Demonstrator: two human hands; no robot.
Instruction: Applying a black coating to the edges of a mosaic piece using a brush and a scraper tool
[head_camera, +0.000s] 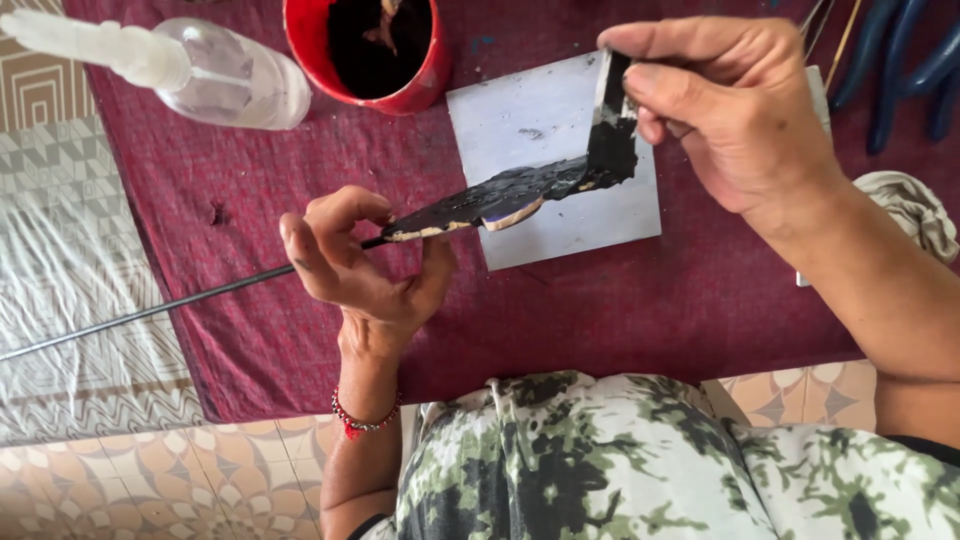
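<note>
Black paste goes onto a flat leaf-shaped piece on a thin dark rod (470, 208), pinched in the left hand (365, 265). Right hand (730, 110) fingers clamp a paste-laden flat spreader (612, 120); coating looks midway, wanting steady strokes toward the bare edge.

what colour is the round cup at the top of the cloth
The round plastic cup is red outside, with a black inside; the head view shows it, upper centre on the maroon cloth.

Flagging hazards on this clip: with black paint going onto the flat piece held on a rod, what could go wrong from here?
1. The left hand pinches the wet piece at one end; paint could smear onto its fingers.
2. The right hand presses a loaded brush on the far tip; the piece might twist on the rod.
3. Paint may drip past the white tile onto the maroon cloth.
</note>
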